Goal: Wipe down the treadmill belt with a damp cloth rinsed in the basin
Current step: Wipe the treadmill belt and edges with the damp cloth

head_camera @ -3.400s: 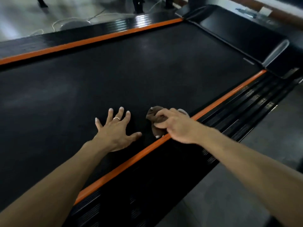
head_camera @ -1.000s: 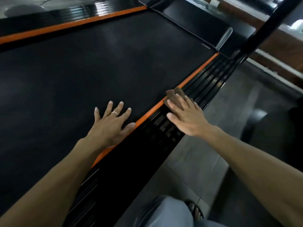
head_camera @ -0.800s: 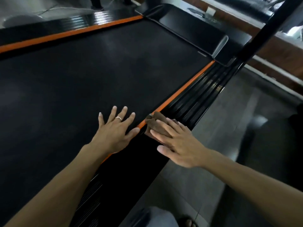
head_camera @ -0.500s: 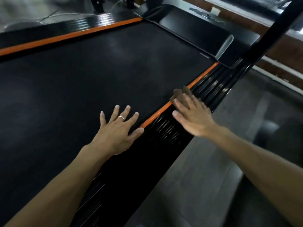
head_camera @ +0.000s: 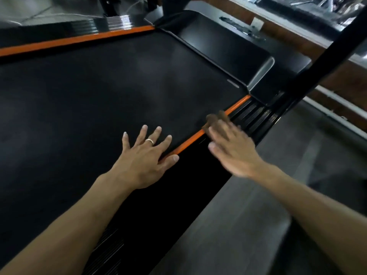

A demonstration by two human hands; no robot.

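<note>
The black treadmill belt [head_camera: 99,100] fills the left and middle of the head view. An orange strip [head_camera: 188,142] borders its near right edge. My left hand [head_camera: 146,155] lies flat and spread on the belt beside that strip, a ring on one finger. My right hand [head_camera: 230,147] presses flat, fingers extended, on a brown cloth [head_camera: 215,119] that sits over the orange strip and the ribbed black side rail [head_camera: 254,118]. The right hand is blurred by motion. Only the cloth's far end shows past the fingertips.
The black motor cover [head_camera: 224,46] lies at the belt's far end. A black upright post [head_camera: 325,56] rises at the right. Grey floor [head_camera: 258,215] runs along the near right side. A second orange strip [head_camera: 79,39] borders the far edge. No basin is in view.
My right hand has slid the cloth back and forth along the orange strip and side rail, now farther up toward the motor cover. My left hand has stayed planted on the belt.
</note>
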